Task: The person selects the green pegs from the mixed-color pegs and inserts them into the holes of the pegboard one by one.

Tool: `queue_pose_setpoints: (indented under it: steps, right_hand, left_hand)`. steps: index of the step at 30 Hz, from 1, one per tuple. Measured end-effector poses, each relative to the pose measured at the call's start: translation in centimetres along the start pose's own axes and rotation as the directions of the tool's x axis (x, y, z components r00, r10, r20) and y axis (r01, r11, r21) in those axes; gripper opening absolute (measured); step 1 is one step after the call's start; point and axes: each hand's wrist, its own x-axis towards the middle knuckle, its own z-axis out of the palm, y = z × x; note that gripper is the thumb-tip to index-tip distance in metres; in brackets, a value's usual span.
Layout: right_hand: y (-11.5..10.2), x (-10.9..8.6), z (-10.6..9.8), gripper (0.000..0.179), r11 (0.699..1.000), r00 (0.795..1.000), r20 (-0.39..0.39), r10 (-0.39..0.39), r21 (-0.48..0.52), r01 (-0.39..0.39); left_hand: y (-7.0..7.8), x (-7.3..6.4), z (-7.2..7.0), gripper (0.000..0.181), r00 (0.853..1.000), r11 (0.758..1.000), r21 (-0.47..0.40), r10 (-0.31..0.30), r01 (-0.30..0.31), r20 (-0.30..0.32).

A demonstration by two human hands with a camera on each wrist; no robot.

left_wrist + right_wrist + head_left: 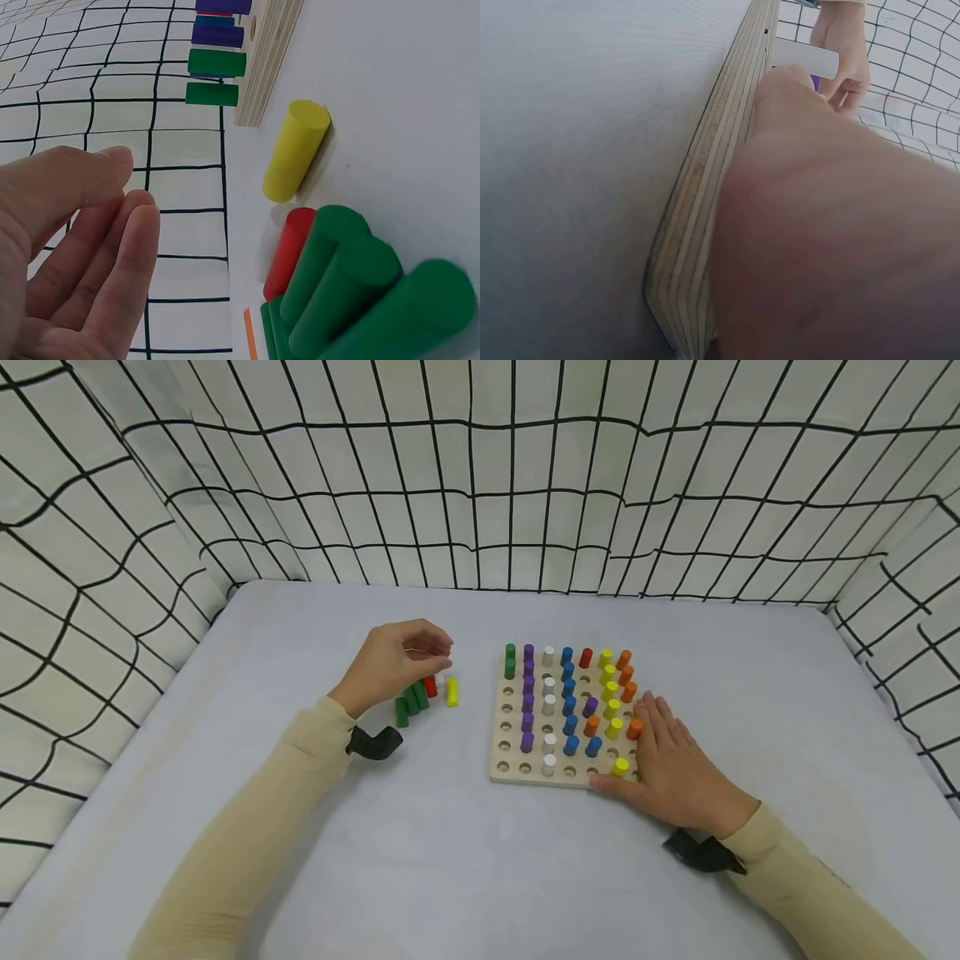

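Note:
A wooden pegboard with rows of colored pegs lies on the table. My right hand rests along its right edge with straight fingers, the thumb at the front corner. In the right wrist view that thumb lies against the board's layered side. Left of the board, my left hand hovers over loose pegs, its fingers loosely bent and no peg visible between them. Beneath it lie several green pegs, a red peg, a yellow peg and a whitish peg, partly hidden.
A white cloth covers the table. Black netting over pale walls encloses the back and both sides. On the board, purple pegs, blue pegs and yellow pegs stand upright in columns, with several bare holes among them.

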Motion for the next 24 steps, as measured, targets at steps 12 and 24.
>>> queue_pose_setpoints:
  steps: [12,24]
  right_hand:
    - [0.0,-0.1,0.0,0.130,1.000,1.000,-0.001,-0.001,-0.011,0.001]
    - [-0.1,0.0,0.0,0.130,1.000,1.000,-0.010,0.004,-0.015,-0.004]
  left_hand:
    - [-1.7,-2.2,-1.5,0.023,0.999,0.999,0.033,-0.022,0.020,0.049]
    - [-3.4,-4.0,-2.4,0.024,0.994,0.994,0.078,-0.085,0.080,0.074]
